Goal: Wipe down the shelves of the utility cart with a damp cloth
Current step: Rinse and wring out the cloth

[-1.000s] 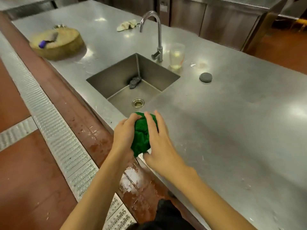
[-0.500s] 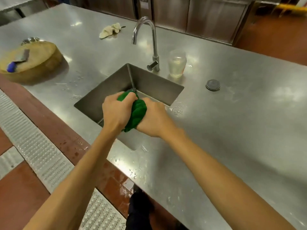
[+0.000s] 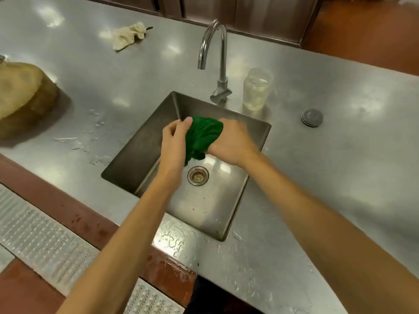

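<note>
A green cloth is bunched between both hands at the centre of the frame, held in the air over the far half of the sink. The left hand pinches the cloth's upper left edge between thumb and curled fingers. The right hand is closed round the cloth's right side; its fingertips are hidden and a little blurred, so how tightly it grips is hard to tell. A loose corner of the cloth hangs down just above the drain, apart from it.

The sink's basin is bare steel below the hands, with open room toward its near wall at lower centre. Its far rim runs just behind the hands. The faucet rises from that rim, its spout curving toward the upper left, above and beyond the cloth. A clear jar stands just beside the faucet base on the right. A dark round disc lies further right on the counter, well apart from the sink.

Water is puddled on the counter left of the sink and along the near edge. A wooden chopping block sits at the left edge of the frame, and a pale rag lies crumpled at upper left. The counter's near edge drops to a red floor with a metal grate at lower left.
</note>
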A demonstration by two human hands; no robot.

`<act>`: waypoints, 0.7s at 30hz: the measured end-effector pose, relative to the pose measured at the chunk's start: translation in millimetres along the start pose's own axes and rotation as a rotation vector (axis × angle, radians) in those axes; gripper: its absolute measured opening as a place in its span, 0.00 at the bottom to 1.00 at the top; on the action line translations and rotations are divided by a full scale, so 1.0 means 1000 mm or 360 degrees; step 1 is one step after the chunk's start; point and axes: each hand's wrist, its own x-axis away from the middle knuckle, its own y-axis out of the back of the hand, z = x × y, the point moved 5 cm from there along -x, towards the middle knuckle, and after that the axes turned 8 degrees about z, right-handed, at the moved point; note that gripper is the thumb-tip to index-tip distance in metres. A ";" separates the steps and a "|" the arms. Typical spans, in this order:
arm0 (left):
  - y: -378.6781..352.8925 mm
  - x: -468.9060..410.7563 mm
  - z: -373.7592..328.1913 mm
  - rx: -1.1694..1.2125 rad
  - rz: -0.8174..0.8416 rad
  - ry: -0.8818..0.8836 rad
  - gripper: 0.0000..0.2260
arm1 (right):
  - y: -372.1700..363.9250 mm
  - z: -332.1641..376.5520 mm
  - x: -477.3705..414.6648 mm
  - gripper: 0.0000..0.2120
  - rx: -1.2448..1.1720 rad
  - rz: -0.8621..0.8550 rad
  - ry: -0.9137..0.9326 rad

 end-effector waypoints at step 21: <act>-0.026 -0.034 0.003 0.0439 -0.0164 0.0089 0.11 | -0.011 0.009 0.011 0.15 0.0144 0.0216 -0.0216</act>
